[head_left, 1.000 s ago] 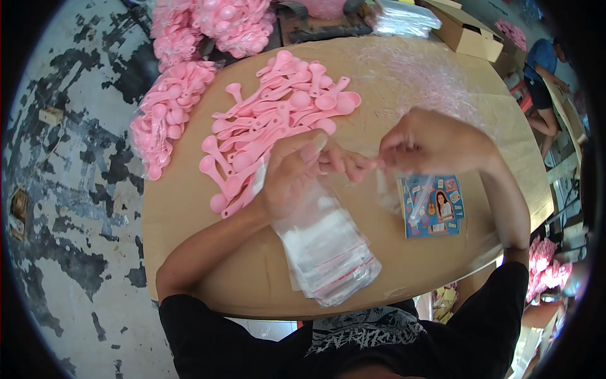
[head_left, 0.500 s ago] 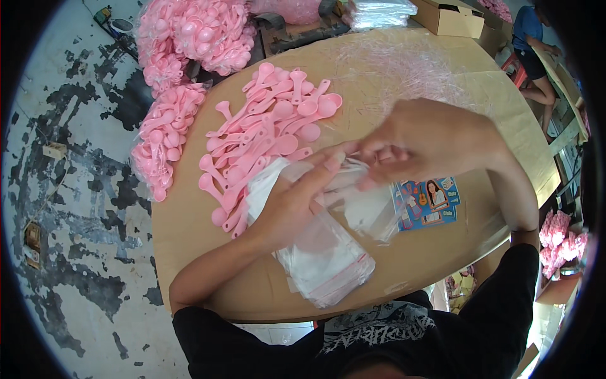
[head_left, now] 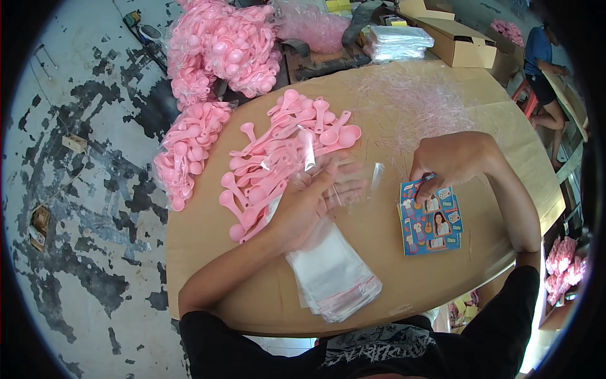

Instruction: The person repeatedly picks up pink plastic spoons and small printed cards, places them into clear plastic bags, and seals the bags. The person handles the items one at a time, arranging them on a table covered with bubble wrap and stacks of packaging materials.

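Note:
My left hand [head_left: 309, 205] is over the middle of the table. A thin clear plastic bag [head_left: 308, 148] is held in it, spread over the outstretched fingers; its edges are hard to make out. Beneath this hand lies a stack of flat clear bags [head_left: 331, 271], reaching toward the near edge. My right hand [head_left: 447, 165] bends down onto small blue printed cards [head_left: 432, 230], its thumb and fingers closed at the top edge of one. To the left of the bags spreads a loose pile of pink plastic measuring spoons [head_left: 278, 155].
Big clear bags full of pink spoons [head_left: 221, 50] stand beyond the table's left edge. Thin clear strips [head_left: 416, 101] litter the far side. Behind them are stacked plastic packets [head_left: 399, 43] and a cardboard box [head_left: 457, 41]. Another person [head_left: 544, 69] sits at far right.
My right hand has left the left hand and come down onto the cards. The clear bag now spreads over my left hand's fingers, clear of the stack. The view has shifted slightly.

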`<state>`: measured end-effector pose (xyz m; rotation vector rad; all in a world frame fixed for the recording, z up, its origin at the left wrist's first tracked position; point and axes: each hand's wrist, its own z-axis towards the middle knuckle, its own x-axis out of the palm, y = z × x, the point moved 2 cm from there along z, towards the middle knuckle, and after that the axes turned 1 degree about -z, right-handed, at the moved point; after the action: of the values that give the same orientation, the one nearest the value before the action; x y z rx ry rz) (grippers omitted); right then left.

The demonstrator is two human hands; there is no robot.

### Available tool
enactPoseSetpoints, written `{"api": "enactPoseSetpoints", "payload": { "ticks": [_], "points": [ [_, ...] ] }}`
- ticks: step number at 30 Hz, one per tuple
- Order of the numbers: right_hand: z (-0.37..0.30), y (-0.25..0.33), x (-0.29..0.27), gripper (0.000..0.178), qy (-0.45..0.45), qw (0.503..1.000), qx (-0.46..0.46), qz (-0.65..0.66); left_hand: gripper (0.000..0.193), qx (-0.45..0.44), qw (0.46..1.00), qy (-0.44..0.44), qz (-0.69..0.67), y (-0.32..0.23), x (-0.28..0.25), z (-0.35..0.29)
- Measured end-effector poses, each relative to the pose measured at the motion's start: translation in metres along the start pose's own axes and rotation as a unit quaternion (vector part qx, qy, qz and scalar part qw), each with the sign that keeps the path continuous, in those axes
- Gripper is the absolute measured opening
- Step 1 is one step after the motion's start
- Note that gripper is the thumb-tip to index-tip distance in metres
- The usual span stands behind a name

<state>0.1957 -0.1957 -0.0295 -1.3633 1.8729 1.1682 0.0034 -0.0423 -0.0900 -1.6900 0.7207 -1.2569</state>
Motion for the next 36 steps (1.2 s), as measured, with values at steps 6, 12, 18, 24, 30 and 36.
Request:
{"api": "enactPoseSetpoints", "payload": {
  "ticks": [6, 12, 18, 24, 30, 36],
  "points": [
    [0.003, 0.000, -0.010, 0.026, -0.101, 0.980, -0.008, 0.170, 0.033, 0.051, 0.998, -0.006, 0.037, 0.008, -0.009, 0.005],
    [0.014, 0.007, -0.013, 0.028, -0.116, 0.968, 0.043, 0.221, 0.033, 0.069, 0.997, -0.029, 0.031, 0.013, -0.025, 0.007],
    [0.028, -0.004, -0.002, 0.031, -0.137, 0.952, -0.115, 0.250, 0.028, 0.069, 0.990, -0.051, -0.109, 0.004, -0.016, 0.006],
    [0.027, 0.003, -0.003, 0.029, -0.103, 0.941, -0.014, 0.321, 0.025, 0.070, 0.996, -0.034, -0.036, 0.009, -0.023, 0.004],
    [0.022, 0.001, -0.009, 0.029, -0.128, 0.937, -0.045, 0.323, 0.030, 0.102, 0.992, -0.065, -0.045, 0.005, -0.016, 0.005],
    [0.025, 0.005, -0.004, 0.027, -0.141, 0.927, -0.089, 0.335, 0.039, 0.096, 0.993, -0.060, -0.036, 0.005, -0.015, 0.003]
  ]
}}
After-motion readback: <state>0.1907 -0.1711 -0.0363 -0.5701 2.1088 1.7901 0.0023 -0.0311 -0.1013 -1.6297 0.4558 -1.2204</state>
